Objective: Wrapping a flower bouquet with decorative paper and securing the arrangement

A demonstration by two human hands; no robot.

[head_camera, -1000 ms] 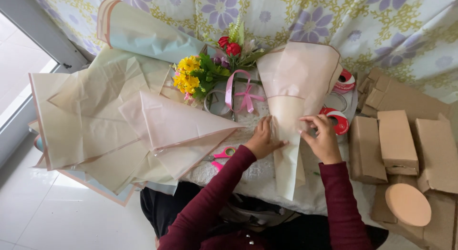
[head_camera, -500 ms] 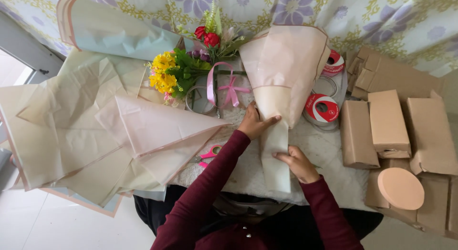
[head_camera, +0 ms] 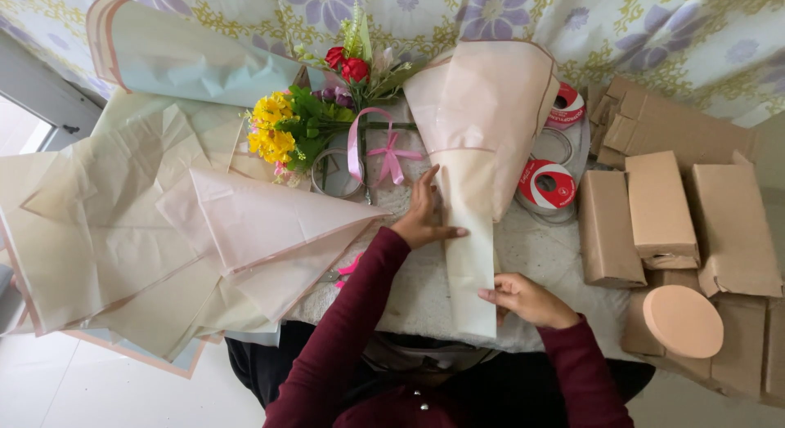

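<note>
A cone of pale pink wrapping paper (head_camera: 482, 142) lies on the table with its wide mouth away from me and its narrow folded stem toward me. My left hand (head_camera: 425, 215) lies flat on the left edge of the cone's waist, fingers spread. My right hand (head_camera: 527, 299) pinches the right edge of the stem near its lower end. Left of the cone lie yellow flowers (head_camera: 274, 134) and red flowers (head_camera: 347, 67), with a pink ribbon bow (head_camera: 384, 154) beside them.
Loose sheets of pink and cream paper (head_camera: 163, 240) cover the left of the table. Red-and-white ribbon spools (head_camera: 546, 184) sit right of the cone. Several brown cardboard boxes (head_camera: 658, 207) and a round peach lid (head_camera: 683, 320) fill the right side. Pink-handled scissors (head_camera: 347, 271) peek from under the paper.
My right hand has moved down from beside the ribbon spool to the lower stem of the cone. My left hand stays at the cone's waist.
</note>
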